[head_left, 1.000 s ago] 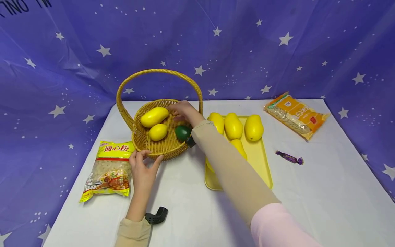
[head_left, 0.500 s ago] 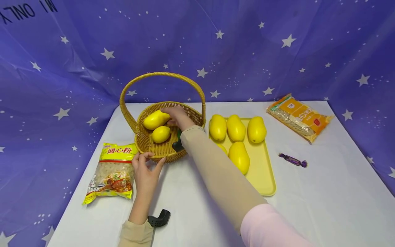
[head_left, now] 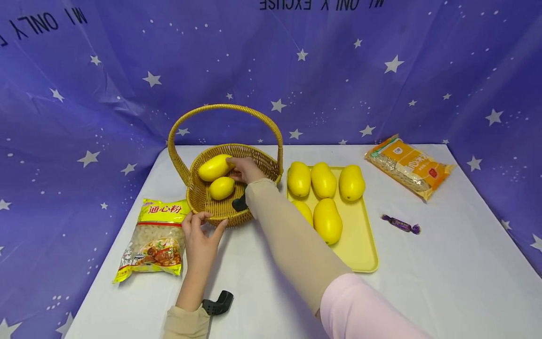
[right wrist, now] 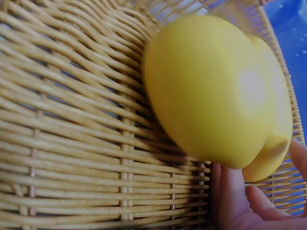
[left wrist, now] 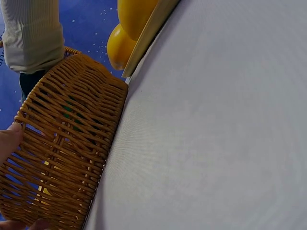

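Note:
A wicker basket [head_left: 237, 217] with a tall handle stands at the left of the table. My left hand [head_left: 201, 240] holds its near rim, the thumb and fingertips spread along the edge. Inside lie a yellow mango [head_left: 213, 168] and a lemon [head_left: 222, 188], side by side. My right hand [head_left: 247, 169] reaches into the basket and pinches the right end of the mango. The right wrist view has the lemon [right wrist: 201, 91] in front, with fingers [right wrist: 232, 191] around the mango's tip behind it. Something green [left wrist: 72, 115] shows through the weave in the left wrist view.
A yellow tray [head_left: 360, 249] with several mangoes [head_left: 324, 180] stands right of the basket. A macaroni bag [head_left: 156, 240] lies to the left. An orange grain bag [head_left: 410, 167] and a purple wrapped candy [head_left: 401, 224] lie on the right.
My right hand has moved left and down inside the basket, onto the mango's end. Its sleeve and wrist strap now hide the dark green fruit. The left hand stays on the rim.

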The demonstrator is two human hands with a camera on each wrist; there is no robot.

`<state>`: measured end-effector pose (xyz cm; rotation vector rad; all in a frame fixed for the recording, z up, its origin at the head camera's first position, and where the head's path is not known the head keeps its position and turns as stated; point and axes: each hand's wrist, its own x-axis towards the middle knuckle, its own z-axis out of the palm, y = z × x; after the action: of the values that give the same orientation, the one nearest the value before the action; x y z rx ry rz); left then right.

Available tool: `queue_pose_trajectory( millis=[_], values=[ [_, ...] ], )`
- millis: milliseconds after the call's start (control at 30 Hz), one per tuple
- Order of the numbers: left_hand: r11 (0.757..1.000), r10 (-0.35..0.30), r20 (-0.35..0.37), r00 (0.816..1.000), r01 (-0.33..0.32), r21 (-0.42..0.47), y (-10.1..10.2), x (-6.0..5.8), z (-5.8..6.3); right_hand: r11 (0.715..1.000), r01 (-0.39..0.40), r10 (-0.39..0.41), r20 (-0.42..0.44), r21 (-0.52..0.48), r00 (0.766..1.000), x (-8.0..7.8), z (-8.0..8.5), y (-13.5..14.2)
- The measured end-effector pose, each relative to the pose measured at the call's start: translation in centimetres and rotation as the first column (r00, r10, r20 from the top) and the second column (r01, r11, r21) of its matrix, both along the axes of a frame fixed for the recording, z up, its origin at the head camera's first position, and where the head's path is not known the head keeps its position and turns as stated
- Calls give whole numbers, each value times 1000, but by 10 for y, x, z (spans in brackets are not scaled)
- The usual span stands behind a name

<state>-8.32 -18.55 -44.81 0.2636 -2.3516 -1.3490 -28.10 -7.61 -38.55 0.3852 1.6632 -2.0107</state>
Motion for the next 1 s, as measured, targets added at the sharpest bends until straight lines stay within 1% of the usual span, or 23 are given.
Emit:
queue_pose_trajectory(
  millis=[67, 167, 300, 400, 467, 533, 600, 733, 800, 867, 1000],
  values=[
    [1000, 0, -13, 1000, 0, -8, -1, 0, 1, 999, 15, -14, -33, 30, 999, 1, -3, -4],
    [1000, -3, -10, 1000, 3, -5, 0, 1, 2, 996, 43, -38, -71, 74, 997, 1, -8, -11],
    [1000, 0, 5, 1000, 0, 1, 1, 4, 2, 996, 32, -22, -113, 82, 993, 3, -13, -20],
    [1000, 0, -2, 1000, 0, -5, 0, 3, 2, 997, 8, 2, -123, 82, 992, 5, -14, -26],
    [1000, 1, -8, 1000, -1, -11, -1, 2, 1, 995, -16, 27, -110, 99, 994, 6, -13, -31],
    [1000, 4, -11, 1000, -4, -13, -2, 2, 1, 989, -45, 58, -93, 137, 994, 8, -13, -35],
    [1000, 8, -10, 1000, -8, -13, -2, 2, 1, 978, -85, 102, -86, 190, 991, 9, -12, -39],
    [1000, 6, -6, 1000, -6, -8, -2, 3, 0, 959, -118, 138, -62, 259, 988, 11, -13, -42],
    [1000, 3, -5, 1000, -3, -7, -3, 3, -1, 961, -134, 148, -40, 243, 988, 11, -12, -40],
    [1000, 2, -3, 1000, -2, -7, -3, 3, 0, 967, -153, 158, -10, 204, 987, 10, -11, -36],
    [1000, -1, 1, 1000, 1, -2, -1, 0, 2, 967, -211, 209, 35, 139, 977, 4, -7, -26]
  ],
)
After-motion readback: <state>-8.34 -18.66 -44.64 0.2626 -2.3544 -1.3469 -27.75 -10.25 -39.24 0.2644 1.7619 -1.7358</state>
